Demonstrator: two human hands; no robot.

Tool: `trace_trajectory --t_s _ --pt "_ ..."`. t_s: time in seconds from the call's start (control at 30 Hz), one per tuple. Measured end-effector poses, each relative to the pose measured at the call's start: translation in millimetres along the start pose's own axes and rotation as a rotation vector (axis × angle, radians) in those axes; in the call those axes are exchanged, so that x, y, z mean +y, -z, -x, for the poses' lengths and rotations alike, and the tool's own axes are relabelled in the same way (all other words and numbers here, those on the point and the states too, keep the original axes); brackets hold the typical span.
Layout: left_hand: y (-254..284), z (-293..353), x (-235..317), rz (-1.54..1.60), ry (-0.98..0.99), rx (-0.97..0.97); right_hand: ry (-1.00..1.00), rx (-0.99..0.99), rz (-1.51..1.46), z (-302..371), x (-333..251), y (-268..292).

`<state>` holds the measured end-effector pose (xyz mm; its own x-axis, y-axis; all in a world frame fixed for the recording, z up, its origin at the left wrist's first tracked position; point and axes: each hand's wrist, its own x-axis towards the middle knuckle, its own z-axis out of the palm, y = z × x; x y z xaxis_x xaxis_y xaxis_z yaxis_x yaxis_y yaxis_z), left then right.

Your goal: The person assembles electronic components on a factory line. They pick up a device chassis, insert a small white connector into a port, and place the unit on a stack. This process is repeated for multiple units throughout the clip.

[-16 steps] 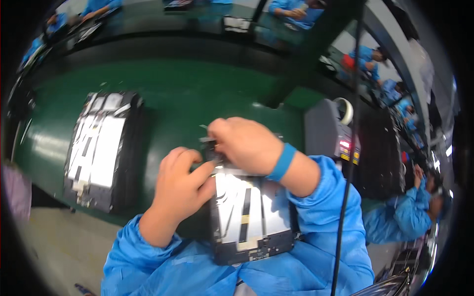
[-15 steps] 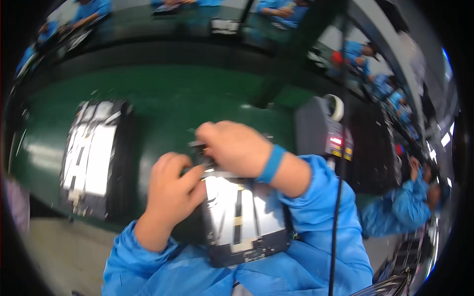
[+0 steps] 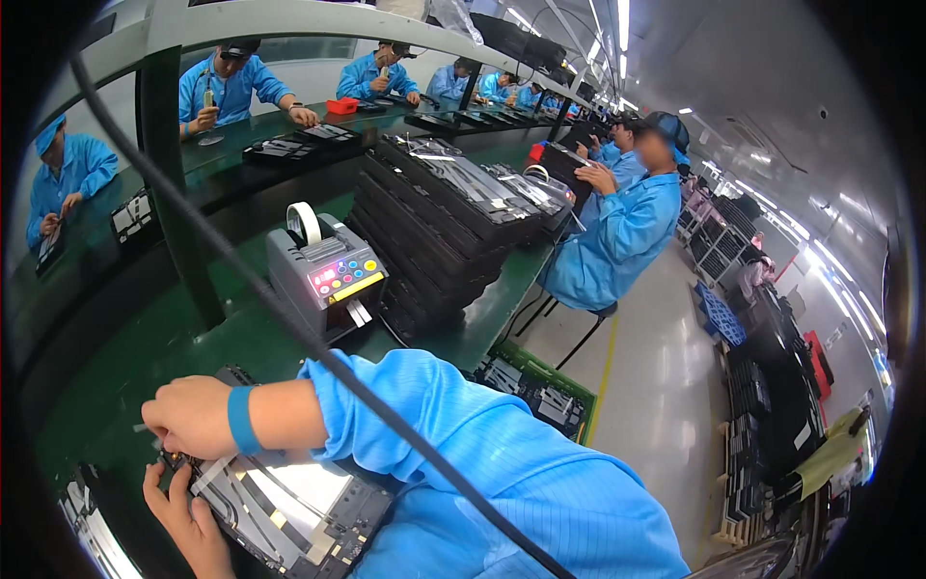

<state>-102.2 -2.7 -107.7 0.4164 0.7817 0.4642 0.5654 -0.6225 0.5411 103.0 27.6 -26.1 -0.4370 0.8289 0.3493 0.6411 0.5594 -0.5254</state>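
Observation:
A flat black electronic panel (image 3: 289, 516) with white and silver sheets lies in front of me at the lower left. At its far left corner, my right hand (image 3: 201, 417), with a blue wristband, is closed in a pinch. A small pale strip end shows beside its thumb; the rest is hidden. My left hand (image 3: 193, 531) reaches up from the lower edge, its fingers curled around a small dark part (image 3: 176, 458) just under the right hand. What exactly the left fingers grip cannot be made out.
A grey tape dispenser (image 3: 323, 275) stands beyond my right arm, beside a tall stack of black panels (image 3: 434, 232). Another panel (image 3: 92, 521) lies far left. A black cable (image 3: 386, 439) crosses the view. A green crate (image 3: 535, 391) and a seated co-worker (image 3: 617, 232) are at the right.
The view has swung to the right, so the hands and panel now appear at the lower left. Both hands stay together at the panel's far end.

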Motion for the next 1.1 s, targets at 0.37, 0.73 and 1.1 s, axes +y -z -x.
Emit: trace_trajectory --t_s 0.37,0.73,1.1 --pt "-2 6 -6 -0.016 0.013 0.072 0.051 -0.118 0.381 -12 -24 2" --pt "1 -6 19 0.081 0.015 0.108 0.115 -0.240 -0.272 -9 21 13" --pt "2 -5 17 0.097 0.059 0.059 -0.457 -0.568 -0.223 -41 16 10"
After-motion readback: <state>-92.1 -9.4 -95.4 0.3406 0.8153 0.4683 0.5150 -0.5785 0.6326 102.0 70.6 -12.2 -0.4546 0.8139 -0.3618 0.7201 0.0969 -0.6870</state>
